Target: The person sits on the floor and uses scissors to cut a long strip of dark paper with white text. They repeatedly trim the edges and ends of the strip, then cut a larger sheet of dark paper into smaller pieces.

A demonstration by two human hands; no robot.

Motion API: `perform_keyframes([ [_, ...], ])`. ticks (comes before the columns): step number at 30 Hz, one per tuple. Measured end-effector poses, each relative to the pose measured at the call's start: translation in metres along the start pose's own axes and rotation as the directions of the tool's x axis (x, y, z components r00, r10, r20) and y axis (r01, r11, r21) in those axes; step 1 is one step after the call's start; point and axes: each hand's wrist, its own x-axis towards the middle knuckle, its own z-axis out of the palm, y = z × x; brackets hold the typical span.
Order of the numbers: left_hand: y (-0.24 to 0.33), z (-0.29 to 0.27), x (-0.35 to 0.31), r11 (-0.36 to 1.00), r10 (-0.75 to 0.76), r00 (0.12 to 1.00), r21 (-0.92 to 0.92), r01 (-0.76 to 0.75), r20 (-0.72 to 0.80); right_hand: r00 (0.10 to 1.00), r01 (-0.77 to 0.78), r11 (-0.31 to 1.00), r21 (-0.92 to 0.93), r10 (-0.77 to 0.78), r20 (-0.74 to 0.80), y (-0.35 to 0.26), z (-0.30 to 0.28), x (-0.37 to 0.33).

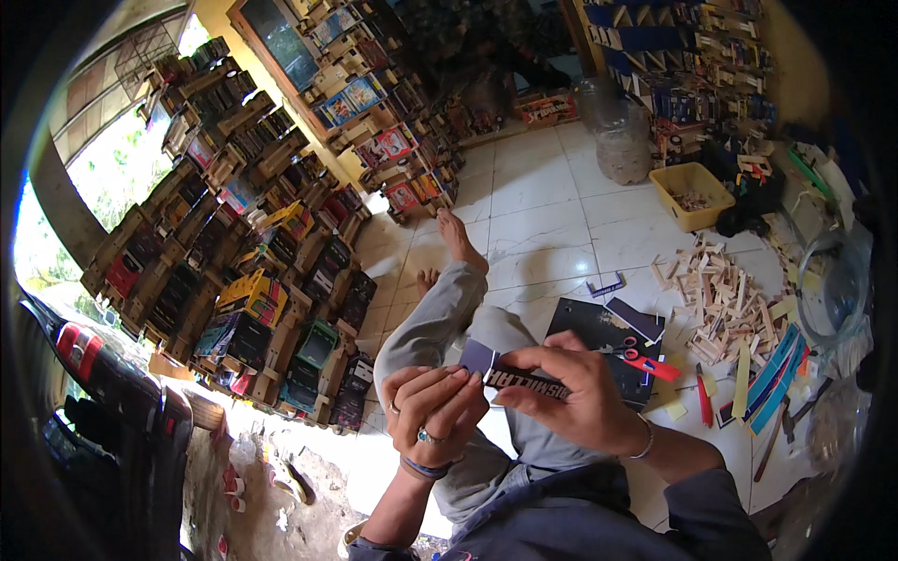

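Nearest, at six o'clock: your dark shirt [557,525]. Toward five o'clock, your left hand [434,411] pinches a purple piece [479,357] beside a black strip [529,383], which your right hand [587,393] grips (scissors [631,354] lie at four). Step judged: aligning the two; next move calls for steady fingertip pressure.

We could reach across the white tiled floor [533,224] ahead; rightward, red-handled metal scissors [631,354] and heaped pale wooden sticks [725,299] obstruct us.

Left grip [432,411] and right grip [591,398] hold a dark lettered strip [529,383].
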Motion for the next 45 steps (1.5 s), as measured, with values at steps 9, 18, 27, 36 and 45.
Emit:
perform_keyframes([
  [9,-0.008,-0.011,0.021,0.978,-0.080,0.996,-0.198,0.070,-0.042,0.975,-0.210,0.941,0.267,0.184,0.121,-0.025,-0.009,0.022],
  [18,-0.045,-0.023,0.031,0.996,0.009,1.000,-0.094,-0.009,0.007,0.998,0.055,0.998,0.010,-0.055,0.015,-0.024,0.014,0.052],
  [27,-0.072,-0.037,0.052,0.954,-0.116,0.956,-0.239,0.184,0.270,0.994,-0.010,0.969,0.246,-0.017,0.108,0.006,0.017,0.080],
  [36,-0.133,0.001,0.039,0.933,-0.097,0.873,-0.261,0.247,0.478,0.948,-0.241,0.925,0.295,0.159,0.275,0.085,0.040,0.102],
  [45,-0.200,0.045,0.018,0.817,-0.157,0.796,-0.376,0.438,0.585,0.774,-0.599,0.717,0.357,0.403,0.489,0.154,0.066,0.145],
])
